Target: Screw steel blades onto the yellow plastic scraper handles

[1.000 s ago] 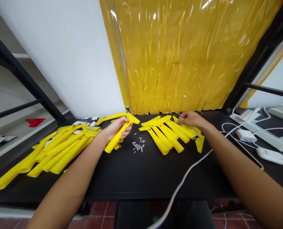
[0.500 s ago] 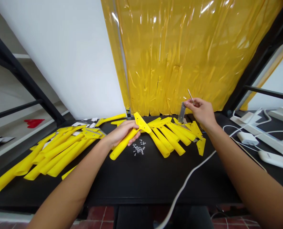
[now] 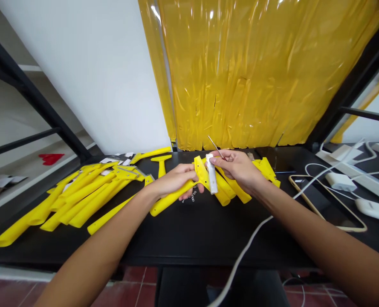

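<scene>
While both forearms reached in from the bottom of the view, a black table (image 3: 208, 243) spread across the lower half, backed at twelve o'clock by a crinkled yellow plastic curtain (image 3: 240, 72) and at eleven o'clock by a white wall (image 3: 93, 76). Beyond the table's edge at ten o'clock stood a black metal frame (image 3: 32, 98). At three o'clock a white power strip (image 3: 362, 181) carried a white charger (image 3: 340, 182), a gold-edged smartphone (image 3: 323, 202) lay flat on the tabletop, and a white cable (image 3: 250, 243) ran off toward six o'clock. A large heap of yellow plastic scraper handles (image 3: 83, 196) covered the table from nine to ten o'clock, and a smaller group (image 3: 266, 170) lay at one o'clock, partly behind the hands. The left hand (image 3: 175, 181) was clenched around the shaft of one yellow scraper (image 3: 173, 198), which lay across the middle of the table at twelve o'clock, its wide head raised between the two hands. The right hand (image 3: 237, 168) was closed in a pinch on a narrow white strip (image 3: 211, 174), which touched the scraper's head, and on a thin metal pin (image 3: 215, 147) that stuck up past the fingers. Small silver screws (image 3: 193, 196) lay just under the left hand's fingertips, mostly hidden.
</scene>
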`<state>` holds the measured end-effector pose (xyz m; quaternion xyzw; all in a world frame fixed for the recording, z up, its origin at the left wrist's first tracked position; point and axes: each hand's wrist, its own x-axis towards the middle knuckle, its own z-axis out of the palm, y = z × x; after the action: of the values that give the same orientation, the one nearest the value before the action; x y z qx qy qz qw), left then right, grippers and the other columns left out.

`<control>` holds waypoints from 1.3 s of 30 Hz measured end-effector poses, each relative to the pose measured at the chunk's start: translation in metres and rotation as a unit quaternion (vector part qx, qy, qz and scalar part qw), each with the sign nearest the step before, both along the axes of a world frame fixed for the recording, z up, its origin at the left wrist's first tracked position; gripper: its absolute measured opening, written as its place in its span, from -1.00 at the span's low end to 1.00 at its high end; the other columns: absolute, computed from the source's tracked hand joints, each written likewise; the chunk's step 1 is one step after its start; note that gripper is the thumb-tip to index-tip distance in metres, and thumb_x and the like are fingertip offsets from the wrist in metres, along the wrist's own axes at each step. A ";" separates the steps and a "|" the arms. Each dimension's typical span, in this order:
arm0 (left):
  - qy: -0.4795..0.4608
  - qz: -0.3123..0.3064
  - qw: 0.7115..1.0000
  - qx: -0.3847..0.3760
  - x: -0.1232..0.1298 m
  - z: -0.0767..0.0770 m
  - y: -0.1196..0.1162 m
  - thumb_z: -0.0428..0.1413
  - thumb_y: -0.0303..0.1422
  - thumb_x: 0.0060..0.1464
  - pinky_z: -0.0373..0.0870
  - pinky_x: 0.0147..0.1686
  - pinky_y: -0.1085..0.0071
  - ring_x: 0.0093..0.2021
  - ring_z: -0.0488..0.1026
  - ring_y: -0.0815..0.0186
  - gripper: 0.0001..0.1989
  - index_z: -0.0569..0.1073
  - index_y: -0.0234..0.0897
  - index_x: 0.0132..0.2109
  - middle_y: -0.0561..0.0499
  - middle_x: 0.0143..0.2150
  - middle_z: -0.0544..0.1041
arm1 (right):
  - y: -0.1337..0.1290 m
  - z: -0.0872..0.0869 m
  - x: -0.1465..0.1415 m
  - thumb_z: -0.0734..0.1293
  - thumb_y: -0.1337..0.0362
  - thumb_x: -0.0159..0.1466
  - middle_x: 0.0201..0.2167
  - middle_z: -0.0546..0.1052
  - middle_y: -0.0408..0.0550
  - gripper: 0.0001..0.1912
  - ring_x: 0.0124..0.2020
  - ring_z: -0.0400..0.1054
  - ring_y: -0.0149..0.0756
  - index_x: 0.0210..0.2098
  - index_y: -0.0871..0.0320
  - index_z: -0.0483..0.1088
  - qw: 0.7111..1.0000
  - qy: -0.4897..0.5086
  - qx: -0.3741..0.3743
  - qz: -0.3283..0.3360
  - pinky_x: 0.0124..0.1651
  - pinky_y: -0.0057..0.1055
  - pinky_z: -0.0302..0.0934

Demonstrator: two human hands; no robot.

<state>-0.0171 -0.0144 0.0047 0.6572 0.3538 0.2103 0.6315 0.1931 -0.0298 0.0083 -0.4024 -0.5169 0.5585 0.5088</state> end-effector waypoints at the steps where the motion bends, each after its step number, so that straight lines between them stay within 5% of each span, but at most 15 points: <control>1: 0.003 -0.003 1.000 -0.008 -0.001 -0.001 0.001 0.04 -0.38 0.11 0.23 -0.77 0.51 -0.71 0.36 0.43 -0.85 0.30 -0.27 -0.15 -0.09 -0.35 0.60 | 0.000 0.000 0.001 0.51 0.15 0.06 -0.36 0.58 -0.06 -0.67 -0.66 -0.03 -0.57 -0.24 0.15 0.45 1.000 0.003 -0.004 0.002 -0.62 -0.45 -0.26; 7: 0.006 0.013 0.998 -0.060 -0.003 -0.002 0.005 0.06 -0.37 0.07 0.23 -0.78 0.46 -0.72 0.36 0.37 -0.82 0.27 -0.25 -0.16 -0.10 -0.39 0.61 | -0.001 0.002 0.004 0.51 0.12 0.08 -0.32 0.49 -0.15 -0.69 -0.62 -0.11 -0.57 -0.25 0.08 0.44 0.994 0.051 0.084 -0.055 -0.60 -0.41 -0.31; 12: -0.043 0.055 0.997 -0.033 -0.001 0.000 0.005 0.09 -0.31 0.14 0.17 -0.79 0.48 -0.73 0.32 0.40 -0.81 0.29 -0.26 -0.13 -0.03 -0.42 0.56 | 0.001 -0.003 0.001 0.48 0.15 0.12 -0.46 0.42 -0.22 -0.72 -0.67 -0.20 -0.59 -0.32 0.10 0.33 0.996 0.068 0.040 -0.053 -0.61 -0.40 -0.41; 19: -0.047 0.077 0.996 0.024 -0.001 0.006 0.004 0.03 -0.14 0.28 0.16 -0.74 0.51 -0.72 0.26 0.49 -0.66 0.40 -0.32 -0.33 0.02 -0.56 0.46 | -0.001 -0.008 -0.001 0.35 0.24 0.22 -0.68 0.18 -0.29 -0.76 -0.66 -0.15 -0.53 -0.53 0.14 0.28 0.991 -0.126 -0.003 0.034 -0.58 -0.43 -0.27; 25: 0.029 0.065 0.992 0.104 -0.004 0.002 0.006 0.04 -0.07 0.27 0.15 -0.76 0.52 -0.77 0.23 0.49 -0.57 0.39 -0.30 -0.44 0.07 -0.68 0.38 | 0.007 -0.016 0.004 0.37 0.25 0.21 -0.39 0.48 -0.14 -0.90 -0.34 0.31 -0.36 -0.38 0.16 0.46 0.954 -0.245 0.170 0.035 -0.25 -0.41 0.15; 31: 0.055 0.069 0.990 0.109 -0.002 0.001 0.005 0.05 -0.01 0.25 0.09 -0.79 0.53 -0.77 0.23 0.52 -0.58 0.39 -0.29 -0.36 0.06 -0.56 0.48 | 0.007 -0.018 0.005 0.36 0.20 0.23 -0.36 0.54 -0.07 -0.83 -0.30 0.36 -0.30 -0.34 0.20 0.50 0.949 -0.252 0.171 0.085 -0.18 -0.36 0.21; 39: 0.073 0.070 0.986 0.131 -0.001 0.003 0.002 0.06 -0.02 0.25 0.12 -0.78 0.52 -0.76 0.25 0.50 -0.56 0.39 -0.29 -0.40 0.04 -0.55 0.48 | 0.004 -0.022 -0.001 0.37 0.19 0.22 -0.39 0.51 -0.10 -0.82 -0.33 0.32 -0.33 -0.36 0.20 0.48 0.957 -0.237 0.153 0.072 -0.22 -0.39 0.19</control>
<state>-0.0185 -0.0124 0.0081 0.7218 0.4135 0.2498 0.4957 0.1926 -0.0255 -0.0140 -0.4022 -0.7294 0.3964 0.3860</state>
